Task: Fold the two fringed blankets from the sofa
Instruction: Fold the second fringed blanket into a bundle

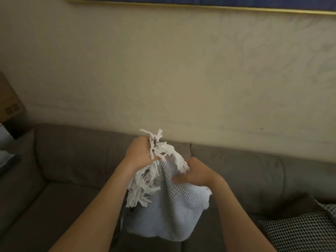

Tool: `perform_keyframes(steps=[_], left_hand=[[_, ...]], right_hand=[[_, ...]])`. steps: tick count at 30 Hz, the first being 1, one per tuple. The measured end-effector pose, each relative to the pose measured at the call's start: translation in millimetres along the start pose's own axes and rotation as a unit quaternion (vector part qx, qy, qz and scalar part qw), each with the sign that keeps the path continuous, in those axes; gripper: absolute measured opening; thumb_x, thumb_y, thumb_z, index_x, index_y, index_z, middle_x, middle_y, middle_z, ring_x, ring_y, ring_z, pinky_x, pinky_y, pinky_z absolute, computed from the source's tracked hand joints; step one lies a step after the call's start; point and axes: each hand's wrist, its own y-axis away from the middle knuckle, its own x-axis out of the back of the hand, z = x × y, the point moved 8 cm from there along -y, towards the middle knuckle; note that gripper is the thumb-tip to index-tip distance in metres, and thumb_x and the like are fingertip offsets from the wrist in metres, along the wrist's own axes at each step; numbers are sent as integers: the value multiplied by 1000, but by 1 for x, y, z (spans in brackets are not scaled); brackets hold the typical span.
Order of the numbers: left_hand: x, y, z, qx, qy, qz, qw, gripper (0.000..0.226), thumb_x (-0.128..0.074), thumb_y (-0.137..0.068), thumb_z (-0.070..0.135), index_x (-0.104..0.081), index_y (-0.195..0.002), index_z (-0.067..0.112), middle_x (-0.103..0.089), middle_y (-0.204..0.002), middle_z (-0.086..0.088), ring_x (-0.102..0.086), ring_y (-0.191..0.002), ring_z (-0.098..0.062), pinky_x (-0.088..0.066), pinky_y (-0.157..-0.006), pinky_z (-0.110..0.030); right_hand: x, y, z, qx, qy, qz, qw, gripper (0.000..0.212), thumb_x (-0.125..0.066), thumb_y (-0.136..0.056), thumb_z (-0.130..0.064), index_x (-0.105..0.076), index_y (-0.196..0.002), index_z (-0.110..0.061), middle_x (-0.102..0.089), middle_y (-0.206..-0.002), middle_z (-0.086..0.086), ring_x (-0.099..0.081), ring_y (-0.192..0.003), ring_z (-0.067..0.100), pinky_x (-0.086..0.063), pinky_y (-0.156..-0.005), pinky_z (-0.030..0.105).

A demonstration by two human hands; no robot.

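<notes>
Blanket [163,211] gripped by both raised hands [140,151].

A home living room, by the look of it. Grey sofa [81,160] against a cream wall [163,70], framed picture [200,1] above.

Reaches forward from the lower edge with both arms, the bare left forearm [94,206] slanting up to the right and the bare right forearm [236,215] slanting up to the left, converging near mid-frame. Holds the bare left grip [139,151] higher and farther forward, back of the hand toward the camera, fingers curled in a fist round the tasselled edge of the pale blue-grey woven blanket with white fringe [163,211]. Carries the bare right grip [192,174] lower and nearer, just beside the left, fingers curled leftward, bunching the same cloth. Bends both wrists slightly inward.
</notes>
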Motion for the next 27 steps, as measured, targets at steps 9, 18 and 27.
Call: perform_keyframes(steps=[9, 18, 27], left_hand=[[43, 16, -26, 151, -51, 230, 960, 13, -70, -95, 32, -72, -90, 20, -74, -101, -11, -69, -94, -42, -47, -71, -38], [39, 25, -53, 230, -14, 245, 942, 10, -69, -93, 23, -67, -100, 16, -70, -112, -16, -66, -105, -48, -54, -81, -47], [36, 31, -48, 233, 8, 257, 938, 9, -69, -93, 24, -62, -90, 19, -71, -110, -15, -65, -106, -48, -49, -82, -45]], right_hand=[[-7, 2, 69, -117, 69, -8, 991, 39, -75, -63, -40, -56, -88, -17, -64, -90, 0, -61, -74, 14, -53, -63, 39], [-4, -5, 58, -59, -58, -12, 996, 38, -67, -94, -11, -42, -65, -14, -38, -57, -2, -34, -50, 10, -30, -54, 28], [-4, -16, 73, -69, 38, 65, 995, 9, -54, -87, -7, -62, -84, -9, -67, -82, 9, -63, -74, 19, -56, -66, 33]])
